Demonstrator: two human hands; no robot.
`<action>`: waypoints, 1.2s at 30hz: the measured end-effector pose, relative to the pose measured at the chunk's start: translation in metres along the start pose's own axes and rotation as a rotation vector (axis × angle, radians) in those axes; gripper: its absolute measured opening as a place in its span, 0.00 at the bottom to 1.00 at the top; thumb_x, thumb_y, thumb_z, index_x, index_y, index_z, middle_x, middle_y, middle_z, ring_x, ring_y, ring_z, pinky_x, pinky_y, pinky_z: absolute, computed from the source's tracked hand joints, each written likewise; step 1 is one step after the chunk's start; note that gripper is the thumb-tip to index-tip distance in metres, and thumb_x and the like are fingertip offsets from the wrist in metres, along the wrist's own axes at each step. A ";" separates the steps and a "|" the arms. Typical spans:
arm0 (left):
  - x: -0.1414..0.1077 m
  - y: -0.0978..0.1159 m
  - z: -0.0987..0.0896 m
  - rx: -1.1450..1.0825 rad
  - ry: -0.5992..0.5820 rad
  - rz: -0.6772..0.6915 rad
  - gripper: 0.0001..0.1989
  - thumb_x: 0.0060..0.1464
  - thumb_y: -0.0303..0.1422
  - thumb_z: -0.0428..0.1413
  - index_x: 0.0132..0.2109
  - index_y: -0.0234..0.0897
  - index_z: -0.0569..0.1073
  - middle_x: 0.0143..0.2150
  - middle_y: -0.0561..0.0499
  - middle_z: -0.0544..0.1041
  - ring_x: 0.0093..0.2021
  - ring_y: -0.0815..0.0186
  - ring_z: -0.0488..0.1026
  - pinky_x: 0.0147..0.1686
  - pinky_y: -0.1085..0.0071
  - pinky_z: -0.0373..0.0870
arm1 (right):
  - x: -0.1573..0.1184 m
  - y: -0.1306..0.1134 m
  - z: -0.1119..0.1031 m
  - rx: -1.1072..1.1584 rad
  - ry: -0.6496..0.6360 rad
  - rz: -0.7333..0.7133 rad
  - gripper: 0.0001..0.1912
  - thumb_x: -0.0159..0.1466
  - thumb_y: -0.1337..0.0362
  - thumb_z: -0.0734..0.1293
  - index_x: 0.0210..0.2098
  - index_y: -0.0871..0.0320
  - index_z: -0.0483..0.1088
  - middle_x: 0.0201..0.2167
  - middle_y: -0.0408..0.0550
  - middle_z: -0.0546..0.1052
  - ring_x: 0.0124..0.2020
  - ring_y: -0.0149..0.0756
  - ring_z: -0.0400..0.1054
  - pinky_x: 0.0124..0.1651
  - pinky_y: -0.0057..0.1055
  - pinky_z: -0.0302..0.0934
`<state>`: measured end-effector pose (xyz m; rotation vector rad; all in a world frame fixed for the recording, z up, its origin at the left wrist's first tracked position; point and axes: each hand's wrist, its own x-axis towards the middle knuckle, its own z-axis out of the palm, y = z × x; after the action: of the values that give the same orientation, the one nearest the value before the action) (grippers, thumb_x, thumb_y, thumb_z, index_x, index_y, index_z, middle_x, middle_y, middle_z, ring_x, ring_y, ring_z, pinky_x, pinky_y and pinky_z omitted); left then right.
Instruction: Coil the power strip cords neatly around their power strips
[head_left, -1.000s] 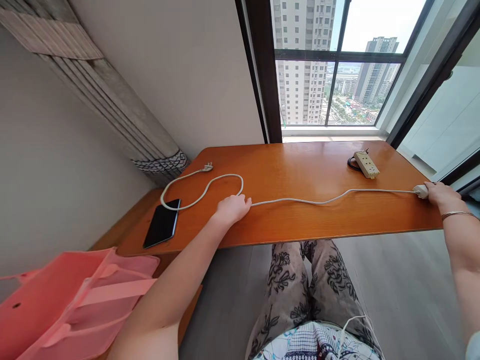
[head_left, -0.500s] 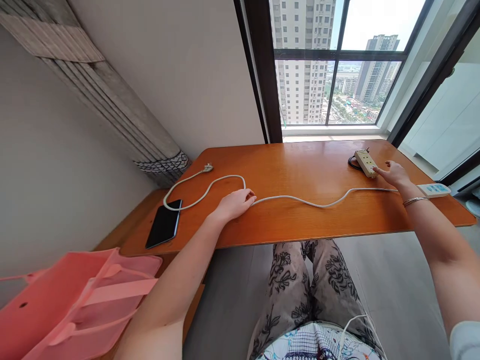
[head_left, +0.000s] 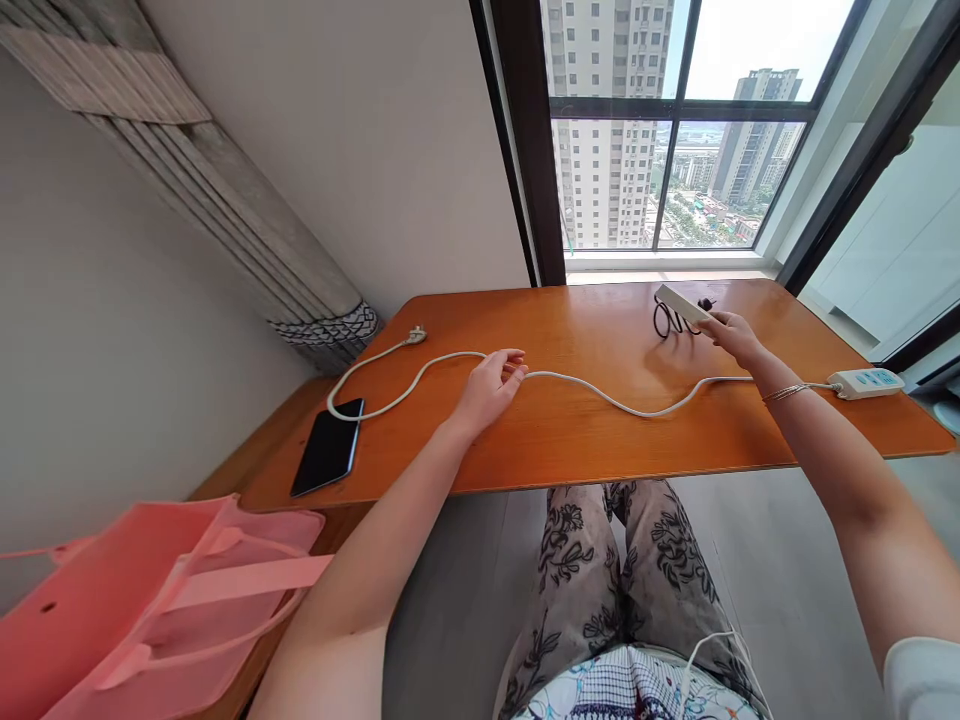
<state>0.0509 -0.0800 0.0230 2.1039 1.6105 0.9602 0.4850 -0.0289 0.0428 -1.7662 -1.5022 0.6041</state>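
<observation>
My left hand [head_left: 491, 388] is closed on the middle of a white cable [head_left: 581, 382], just above the table. The cable's plug [head_left: 416, 335] lies at the left, and its other end runs under my right forearm to a white power strip [head_left: 866, 383]. My right hand [head_left: 735, 337] grips one end of a smaller beige power strip [head_left: 681, 304], tilted up off the table. A coiled black cord [head_left: 663, 322] hangs below the beige strip, with a dark plug [head_left: 706, 304] behind it.
A dark phone [head_left: 328, 450] lies at the left of the brown table [head_left: 600, 320], partly under the cable loop. A pink bag [head_left: 172, 600] stands at the lower left. Beyond the table are a window [head_left: 679, 110] and a tied curtain [head_left: 247, 220].
My right hand has taken hold of the beige power strip and lifted it to the left, its black cord along. My left hand has moved up and right, shifting the white cable.
</observation>
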 end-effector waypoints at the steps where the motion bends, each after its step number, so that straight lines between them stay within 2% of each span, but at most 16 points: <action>1: 0.002 0.004 0.002 -0.011 -0.014 0.004 0.22 0.59 0.43 0.48 0.54 0.34 0.70 0.53 0.40 0.76 0.46 0.58 0.76 0.48 0.62 0.73 | -0.006 -0.011 0.002 0.078 -0.022 -0.038 0.19 0.61 0.53 0.63 0.43 0.60 0.74 0.37 0.48 0.78 0.38 0.35 0.69 0.38 0.29 0.64; 3: 0.007 0.012 0.007 -0.022 -0.049 0.013 0.24 0.59 0.43 0.50 0.57 0.33 0.68 0.56 0.38 0.74 0.49 0.57 0.76 0.49 0.61 0.73 | -0.021 -0.035 0.004 0.348 -0.077 -0.150 0.16 0.59 0.53 0.65 0.38 0.59 0.74 0.36 0.48 0.78 0.36 0.34 0.68 0.36 0.27 0.63; 6: 0.014 0.025 0.011 0.010 -0.060 0.039 0.32 0.58 0.45 0.54 0.65 0.35 0.62 0.65 0.37 0.67 0.59 0.53 0.71 0.57 0.57 0.69 | -0.044 -0.069 0.003 0.581 -0.122 -0.278 0.15 0.58 0.53 0.66 0.37 0.57 0.74 0.36 0.46 0.79 0.35 0.32 0.68 0.36 0.26 0.63; 10: 0.024 0.046 0.013 0.069 -0.082 0.076 0.45 0.53 0.53 0.58 0.70 0.36 0.54 0.71 0.35 0.58 0.69 0.46 0.59 0.66 0.51 0.57 | -0.069 -0.099 -0.001 0.690 -0.127 -0.377 0.15 0.58 0.52 0.66 0.38 0.55 0.74 0.36 0.46 0.79 0.36 0.34 0.70 0.36 0.28 0.64; 13: 0.033 0.064 0.020 0.028 -0.200 0.149 0.44 0.53 0.54 0.58 0.69 0.37 0.58 0.70 0.37 0.61 0.70 0.47 0.58 0.68 0.53 0.56 | -0.086 -0.114 0.000 0.750 -0.143 -0.391 0.17 0.58 0.49 0.66 0.38 0.55 0.73 0.37 0.46 0.79 0.37 0.36 0.71 0.37 0.31 0.66; 16: 0.043 0.076 0.042 -0.069 -0.293 0.205 0.42 0.54 0.50 0.59 0.69 0.34 0.58 0.70 0.36 0.61 0.71 0.48 0.58 0.69 0.55 0.55 | -0.104 -0.129 0.001 0.835 -0.195 -0.407 0.20 0.57 0.47 0.66 0.39 0.55 0.73 0.37 0.47 0.80 0.37 0.36 0.72 0.39 0.32 0.67; 18: 0.048 0.078 0.062 -0.141 -0.326 0.221 0.49 0.49 0.47 0.63 0.71 0.32 0.54 0.72 0.34 0.58 0.71 0.46 0.55 0.70 0.54 0.52 | -0.117 -0.141 -0.002 0.859 -0.230 -0.423 0.22 0.56 0.43 0.66 0.40 0.54 0.73 0.38 0.47 0.80 0.39 0.38 0.73 0.40 0.34 0.68; 22: 0.058 0.079 0.098 -0.293 -0.363 0.096 0.60 0.41 0.46 0.69 0.73 0.31 0.48 0.72 0.30 0.55 0.71 0.42 0.56 0.67 0.52 0.58 | -0.145 -0.167 -0.021 0.899 -0.290 -0.427 0.23 0.55 0.40 0.66 0.39 0.50 0.73 0.41 0.46 0.79 0.44 0.42 0.73 0.40 0.36 0.69; 24: 0.064 0.084 0.110 -0.332 -0.329 -0.027 0.57 0.40 0.45 0.70 0.71 0.29 0.53 0.70 0.29 0.59 0.68 0.42 0.60 0.64 0.54 0.62 | -0.158 -0.178 -0.034 0.930 -0.296 -0.433 0.22 0.54 0.40 0.67 0.39 0.48 0.73 0.40 0.43 0.78 0.42 0.40 0.73 0.39 0.36 0.68; 25: 0.067 0.088 0.115 -0.353 -0.315 -0.088 0.52 0.41 0.44 0.70 0.68 0.29 0.59 0.68 0.30 0.64 0.66 0.43 0.64 0.62 0.55 0.65 | -0.163 -0.183 -0.041 0.956 -0.296 -0.440 0.21 0.54 0.42 0.68 0.38 0.48 0.73 0.40 0.42 0.78 0.40 0.38 0.73 0.38 0.34 0.67; 27: 0.072 0.095 0.119 -0.410 -0.327 -0.182 0.34 0.45 0.43 0.67 0.57 0.30 0.72 0.58 0.35 0.75 0.57 0.48 0.73 0.55 0.58 0.70 | -0.170 -0.187 -0.051 0.990 -0.276 -0.453 0.18 0.53 0.44 0.68 0.37 0.47 0.73 0.40 0.40 0.77 0.39 0.35 0.71 0.38 0.32 0.66; 29: 0.077 0.099 0.118 -0.469 -0.373 -0.238 0.19 0.55 0.46 0.60 0.42 0.33 0.76 0.47 0.39 0.81 0.43 0.56 0.79 0.43 0.62 0.74 | -0.170 -0.184 -0.059 0.993 -0.218 -0.469 0.15 0.54 0.45 0.68 0.35 0.47 0.73 0.41 0.40 0.76 0.42 0.35 0.71 0.38 0.31 0.66; 31: 0.085 0.096 0.107 -0.538 -0.350 -0.292 0.22 0.63 0.49 0.50 0.34 0.34 0.73 0.40 0.40 0.82 0.31 0.63 0.77 0.33 0.66 0.73 | -0.165 -0.172 -0.064 0.984 -0.148 -0.478 0.15 0.54 0.46 0.69 0.34 0.48 0.72 0.42 0.41 0.75 0.44 0.37 0.70 0.37 0.31 0.65; 32: 0.089 0.092 0.098 -0.585 -0.295 -0.325 0.24 0.65 0.49 0.46 0.32 0.35 0.70 0.38 0.41 0.82 0.27 0.66 0.76 0.29 0.67 0.71 | -0.160 -0.162 -0.066 0.987 -0.110 -0.477 0.15 0.54 0.47 0.68 0.34 0.48 0.71 0.42 0.42 0.75 0.44 0.38 0.70 0.36 0.31 0.65; 33: 0.095 0.087 0.086 -0.651 -0.196 -0.351 0.24 0.66 0.49 0.45 0.31 0.36 0.68 0.37 0.42 0.81 0.26 0.67 0.75 0.28 0.69 0.70 | -0.153 -0.151 -0.069 0.988 -0.082 -0.462 0.15 0.53 0.47 0.68 0.34 0.49 0.71 0.41 0.43 0.75 0.43 0.37 0.70 0.35 0.31 0.64; 36: 0.117 0.060 0.038 -0.827 0.195 -0.314 0.23 0.67 0.50 0.43 0.30 0.37 0.61 0.36 0.45 0.79 0.32 0.68 0.78 0.34 0.72 0.73 | -0.128 -0.104 -0.077 0.930 0.090 -0.336 0.17 0.53 0.52 0.66 0.39 0.52 0.71 0.40 0.47 0.76 0.38 0.36 0.68 0.34 0.31 0.63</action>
<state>0.1359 0.0161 0.0691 1.1957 1.2428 1.4238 0.4510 -0.1651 0.1581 -0.7987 -1.1263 0.8469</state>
